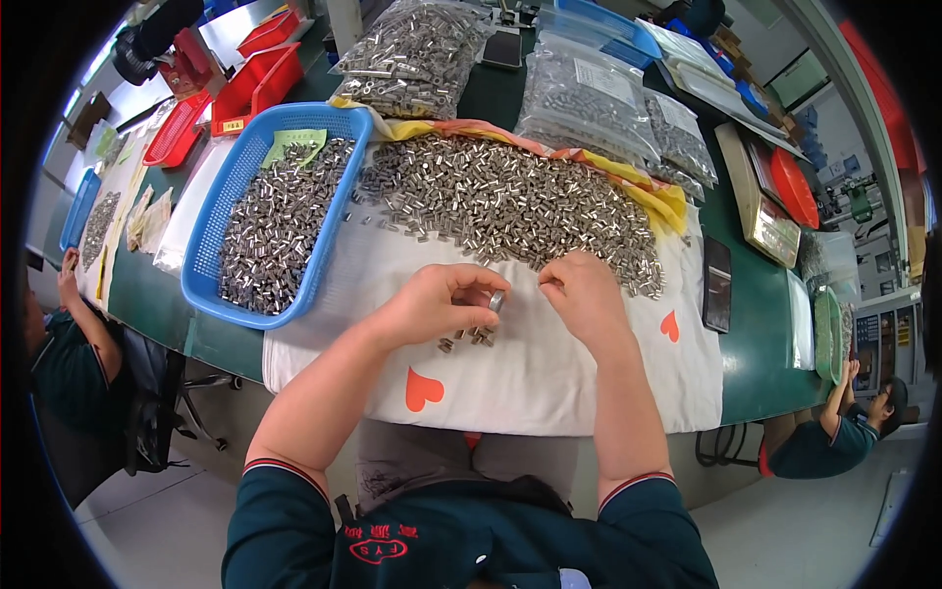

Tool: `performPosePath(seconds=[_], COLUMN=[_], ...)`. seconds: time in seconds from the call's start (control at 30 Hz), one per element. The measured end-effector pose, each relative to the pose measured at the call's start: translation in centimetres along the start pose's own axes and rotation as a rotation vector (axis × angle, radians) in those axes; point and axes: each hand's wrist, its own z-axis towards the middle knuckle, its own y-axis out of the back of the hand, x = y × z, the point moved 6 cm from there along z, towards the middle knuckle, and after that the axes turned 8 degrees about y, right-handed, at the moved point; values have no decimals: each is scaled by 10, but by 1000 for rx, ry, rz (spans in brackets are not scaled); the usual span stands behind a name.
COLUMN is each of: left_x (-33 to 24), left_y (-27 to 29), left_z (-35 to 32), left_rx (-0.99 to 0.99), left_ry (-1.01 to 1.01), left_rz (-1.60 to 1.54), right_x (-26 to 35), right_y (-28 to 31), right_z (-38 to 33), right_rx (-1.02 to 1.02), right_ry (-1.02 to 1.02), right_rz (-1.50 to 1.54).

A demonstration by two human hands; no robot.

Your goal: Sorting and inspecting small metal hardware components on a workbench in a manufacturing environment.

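Observation:
Between the thumb and fingers of my left hand (446, 299) is a small metal cylinder (497, 301). A few loose metal cylinders (479, 335) lie on the white cloth (530, 383) just below that hand. My right hand (581, 293) is at the near edge of a wide heap of short metal cylinders (510, 201); its thumb and fingertips are pinched together, and whether a piece sits between them I cannot make out. To the left, a blue perforated basket (199, 257) holds many similar cylinders with a green paper slip (294, 146) on top.
Bags of metal parts (407, 59) and further clear bags (589, 103) stand behind the heap, along a yellow-and-pink cloth edge (667, 208). A black phone (717, 285) lies at the right. Red bins (257, 83) are at the far left. Other people sit at both sides.

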Motion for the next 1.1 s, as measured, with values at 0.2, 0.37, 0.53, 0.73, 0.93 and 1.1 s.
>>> performPosePath(seconds=[0.2, 0.37, 0.53, 0.73, 0.93, 1.1], left_x=[1, -3, 4, 1, 0, -4], left_y=[9, 11, 10, 10, 13, 8], left_z=[5, 4, 6, 4, 2, 0], left_rx=[-74, -87, -81, -170, -155, -110], left_ry=[-51, -43, -37, -22, 7, -12], left_rz=[-240, -324, -293, -229, -201, -232], right_x=[19, 29, 38, 55, 42, 32], right_y=[4, -5, -2, 3, 0, -7], right_z=[4, 3, 4, 0, 2, 4], right_rx=[-58, -101, -150, -326, -204, -31], right_ry=[-73, -132, 0, 188, 97, -131], right_rz=[315, 796, 650, 277, 551, 800])
